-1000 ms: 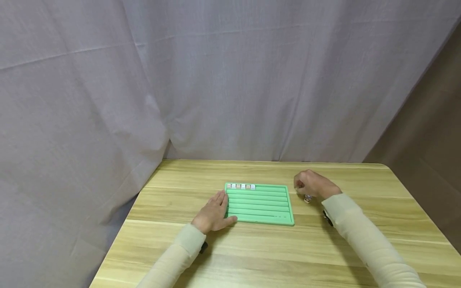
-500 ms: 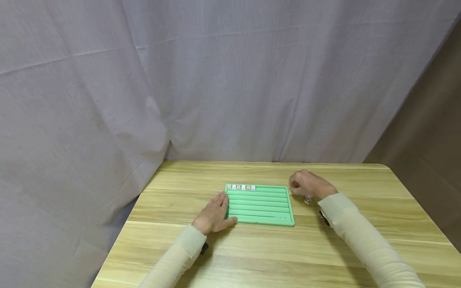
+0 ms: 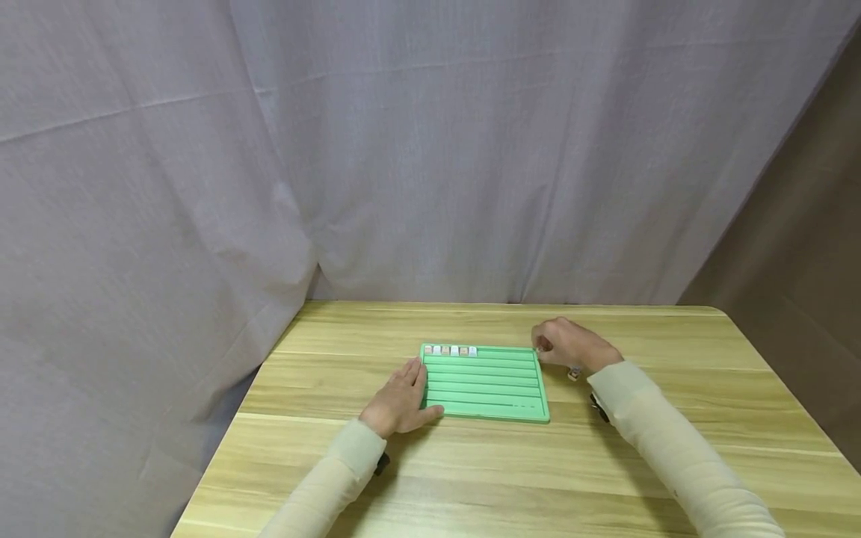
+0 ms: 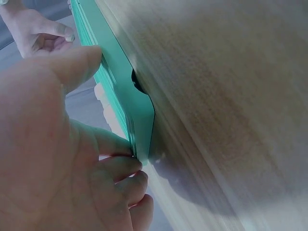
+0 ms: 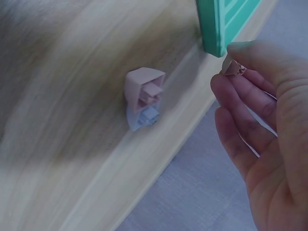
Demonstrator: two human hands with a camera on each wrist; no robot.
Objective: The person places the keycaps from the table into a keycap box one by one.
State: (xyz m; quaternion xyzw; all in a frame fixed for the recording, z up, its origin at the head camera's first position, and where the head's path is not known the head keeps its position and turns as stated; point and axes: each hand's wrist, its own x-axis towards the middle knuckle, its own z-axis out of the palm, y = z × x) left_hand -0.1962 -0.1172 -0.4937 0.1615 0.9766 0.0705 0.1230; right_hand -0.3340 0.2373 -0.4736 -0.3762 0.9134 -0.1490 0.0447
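Note:
A green ridged tray [image 3: 487, 392] lies on the table, with several pink and white keycaps [image 3: 454, 350] in a row along its far left slot. My left hand [image 3: 398, 400] rests against the tray's left side, its fingers straight and its thumb on the near edge. In the right wrist view, my right hand [image 5: 281, 103] pinches a pinkish keycap [image 5: 230, 66] between thumb and fingertips, close to the tray's corner. A loose pink keycap [image 5: 144, 89] and a pale bluish one [image 5: 143, 118] lie side by side on the table, hollow undersides showing.
The wood-grain table [image 3: 471, 478] extends around the tray on every side. A grey curtain [image 3: 430, 164] hangs behind its back edge and down the left. A brown surface [image 3: 800, 284] stands at the right.
My right hand has moved left with the pinched keycap, from beside the loose keycaps to the tray's far right corner. The left hand and tray have stayed put.

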